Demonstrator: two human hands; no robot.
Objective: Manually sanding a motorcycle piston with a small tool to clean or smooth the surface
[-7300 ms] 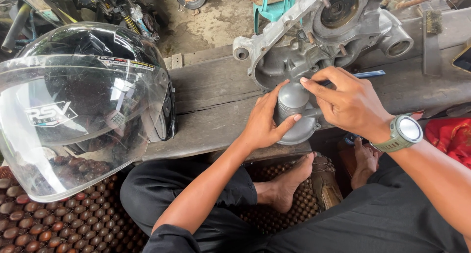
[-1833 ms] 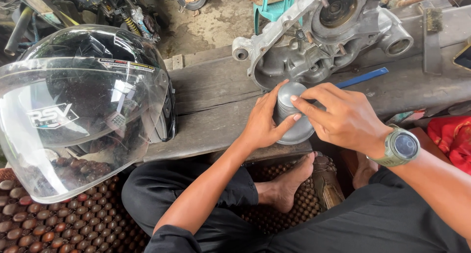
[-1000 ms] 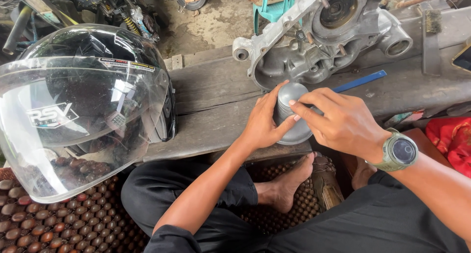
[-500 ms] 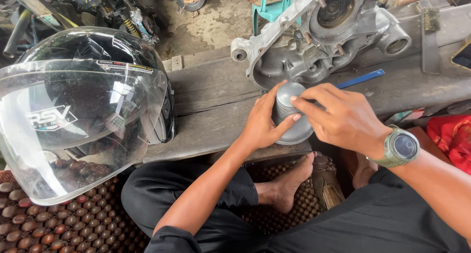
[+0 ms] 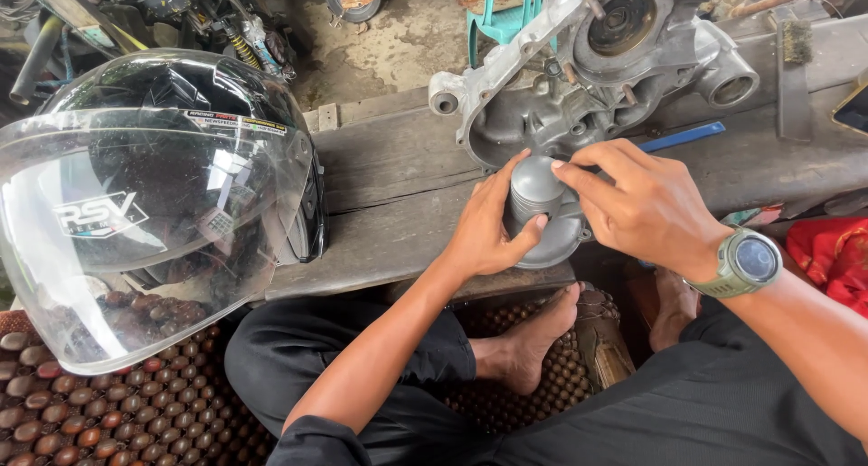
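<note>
The metal cylinder [image 5: 538,188], at the near edge of the wooden bench [image 5: 389,213], looks heavy, stiff and smooth, so we cup its side with our left hand [image 5: 484,226] while our right hand [image 5: 646,204] pinches its top rim.

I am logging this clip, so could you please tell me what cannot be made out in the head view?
- Lower half of the grey metal cylinder: covered by the left hand.
- Its right side: behind the right hand fingers.
- Blue tool: near end hidden behind the right hand.
- Engine casing: top cut by the frame edge.
- Helmet: left side cut off.
</note>
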